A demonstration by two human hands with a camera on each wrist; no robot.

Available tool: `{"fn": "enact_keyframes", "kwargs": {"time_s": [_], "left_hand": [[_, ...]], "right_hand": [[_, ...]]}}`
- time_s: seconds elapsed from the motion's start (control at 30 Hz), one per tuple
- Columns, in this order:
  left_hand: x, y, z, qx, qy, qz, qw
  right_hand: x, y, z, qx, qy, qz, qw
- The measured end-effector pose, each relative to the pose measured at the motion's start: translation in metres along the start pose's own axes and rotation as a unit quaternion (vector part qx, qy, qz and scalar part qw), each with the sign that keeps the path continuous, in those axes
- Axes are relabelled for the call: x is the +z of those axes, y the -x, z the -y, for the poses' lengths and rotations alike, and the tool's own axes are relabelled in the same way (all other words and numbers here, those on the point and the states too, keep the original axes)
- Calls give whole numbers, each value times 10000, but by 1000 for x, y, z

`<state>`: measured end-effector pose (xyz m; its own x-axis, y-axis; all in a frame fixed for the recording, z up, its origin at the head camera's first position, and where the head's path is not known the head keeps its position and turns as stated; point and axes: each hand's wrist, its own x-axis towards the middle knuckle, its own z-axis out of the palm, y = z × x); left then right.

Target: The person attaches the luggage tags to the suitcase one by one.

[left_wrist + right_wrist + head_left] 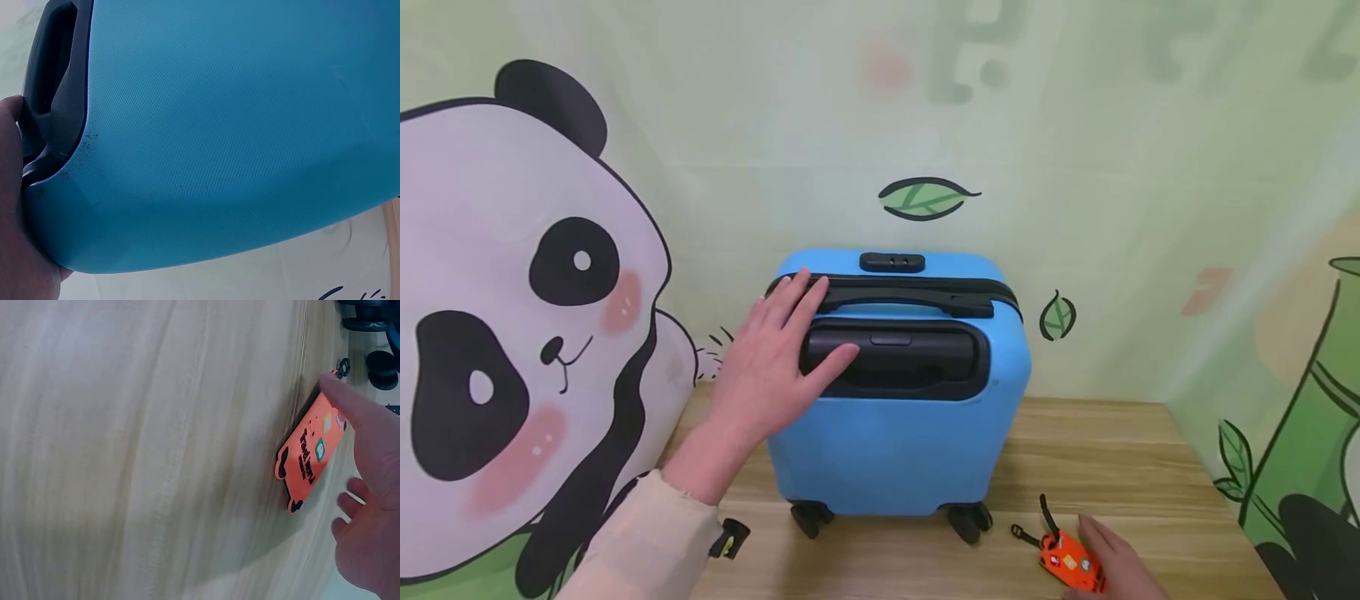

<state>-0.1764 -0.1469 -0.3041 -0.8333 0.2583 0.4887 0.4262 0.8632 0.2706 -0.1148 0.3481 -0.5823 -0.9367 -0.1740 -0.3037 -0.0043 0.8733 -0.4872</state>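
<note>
Left grip [769,362] rests outstretched on suitcase [883,450] edge; right grip [1116,567] touches tag [1069,560], hold unclear.

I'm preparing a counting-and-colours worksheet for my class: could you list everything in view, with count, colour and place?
Suitcase: one, light blue, upright on the wooden surface
Carry handle: one, black, suitcase top
Lock: one, black, behind the carry handle
Recessed panel: one, black, upper near side
Wheel sets: two showing, black, underneath
Luggage tag: one, orange with black strap, right foreground
Small item: one, mostly dark, beside the sleeve; identity unclear
Backdrop: one, pale green, behind
Panda print: one large, black and white, left
Loose leaf prints: two, green, centre
Bamboo print: one, green, right edge
Sleeve: one, cream, left forearm
Left hand: one, bare, on the suitcase
Right hand: one, bare, at the tag
</note>
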Motion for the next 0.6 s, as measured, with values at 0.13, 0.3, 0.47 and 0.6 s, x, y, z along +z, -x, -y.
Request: {"fn": "enact_keyframes", "kwargs": {"time_s": [0.13, 0.3, 0.47, 0.6], "left_hand": [[0, 0, 0, 13, -5, -19, 10000], [1, -1, 0, 36, -25, -19, 10000], [1, 0, 0, 27, -10, -43, 10000], [0, 0, 0, 8, -9, -31, 10000]], "right_hand": [[1, 2, 1, 401, -253, -162, 9987], [4, 1, -3, 334, -276, -125, 9990], [10, -6, -8, 132, -105, -3, 9999], [15, -10, -7, -63, 225, -197, 9995]]}}
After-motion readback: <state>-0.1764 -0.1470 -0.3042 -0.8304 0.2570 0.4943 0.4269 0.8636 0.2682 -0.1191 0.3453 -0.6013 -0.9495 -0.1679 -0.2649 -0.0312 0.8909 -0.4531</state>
